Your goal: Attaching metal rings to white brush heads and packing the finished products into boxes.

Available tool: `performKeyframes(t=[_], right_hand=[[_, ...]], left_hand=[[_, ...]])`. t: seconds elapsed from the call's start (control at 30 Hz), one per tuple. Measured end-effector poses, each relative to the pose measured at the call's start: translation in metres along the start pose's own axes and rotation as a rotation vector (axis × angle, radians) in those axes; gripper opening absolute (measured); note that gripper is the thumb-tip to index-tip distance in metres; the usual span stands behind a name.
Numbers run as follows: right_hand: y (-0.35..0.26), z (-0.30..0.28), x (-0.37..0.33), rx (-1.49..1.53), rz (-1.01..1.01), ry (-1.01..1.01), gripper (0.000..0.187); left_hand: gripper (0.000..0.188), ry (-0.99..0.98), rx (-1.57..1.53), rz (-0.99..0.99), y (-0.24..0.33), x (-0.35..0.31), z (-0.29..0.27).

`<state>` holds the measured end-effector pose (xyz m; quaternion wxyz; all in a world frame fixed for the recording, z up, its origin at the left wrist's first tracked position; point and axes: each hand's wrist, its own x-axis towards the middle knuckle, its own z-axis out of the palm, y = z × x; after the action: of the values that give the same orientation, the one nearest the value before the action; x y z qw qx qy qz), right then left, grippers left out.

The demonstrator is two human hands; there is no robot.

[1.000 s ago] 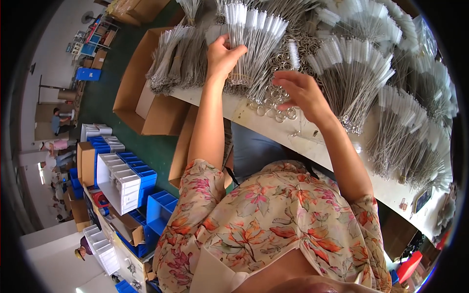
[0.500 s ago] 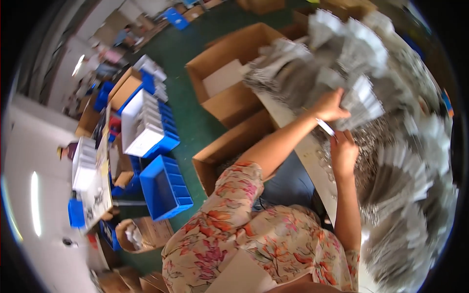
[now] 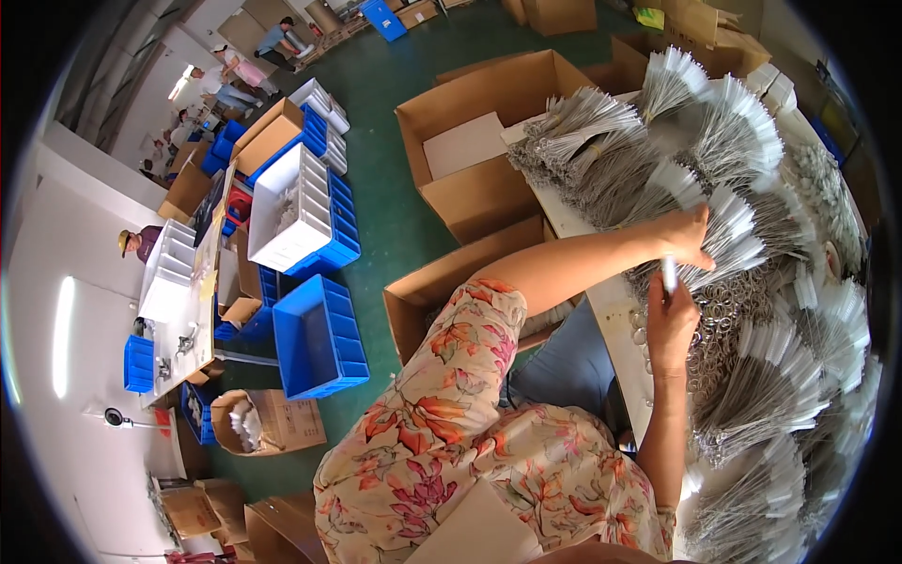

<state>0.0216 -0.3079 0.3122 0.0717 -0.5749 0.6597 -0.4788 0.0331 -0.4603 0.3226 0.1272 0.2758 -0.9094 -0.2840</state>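
My left hand [image 3: 686,237] is curled around a fanned bundle of thin wire brushes [image 3: 735,226] with white ends, its thumb and fingers on opposite sides. Just below it, my right hand [image 3: 673,324] pinches a slim white stick-like piece [image 3: 669,274] upright between thumb and fingers; its kind is not clear. Metal rings [image 3: 714,320] on the wire ends lie heaped beside my right hand. More bundles of the same brushes [image 3: 766,371] cover the table to the right and beyond my hands.
The pale table [image 3: 615,301] edge runs along my lap. Open cardboard boxes [image 3: 470,193] stand left of it. Further left are a blue crate [image 3: 319,343], a white foam tray [image 3: 272,230] and a workbench [image 3: 202,329]. Several people [image 3: 272,47] are in the far background.
The white piece in my right hand has turned from a leftward tilt to upright. My left hand stays at the same bundle. The whole view has shifted and become sharper.
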Motion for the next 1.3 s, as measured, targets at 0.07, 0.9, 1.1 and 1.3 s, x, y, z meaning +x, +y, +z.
performKeyframes(t=[0.07, 0.9, 1.1, 1.3], right_hand=[[-0.013, -0.002, -0.001, -0.060, -0.091, -0.055, 0.017], [0.057, -0.081, 0.004, 0.355, 0.568, -0.093, 0.030], [0.055, -0.074, 0.001, -0.150, 0.499, -0.308, 0.034], [0.061, -0.064, 0.007, -0.137, 0.421, -0.245, 0.026]], left_hand=[[0.082, -0.045, -0.011, -0.066, 0.008, 0.010, -0.006], [0.027, 0.515, -0.433, -0.175, -0.061, -0.073, -0.118], [0.019, 0.567, -0.439, -0.250, -0.095, -0.098, -0.132], [0.017, 0.719, -0.388, -0.196, -0.119, -0.091, -0.140]])
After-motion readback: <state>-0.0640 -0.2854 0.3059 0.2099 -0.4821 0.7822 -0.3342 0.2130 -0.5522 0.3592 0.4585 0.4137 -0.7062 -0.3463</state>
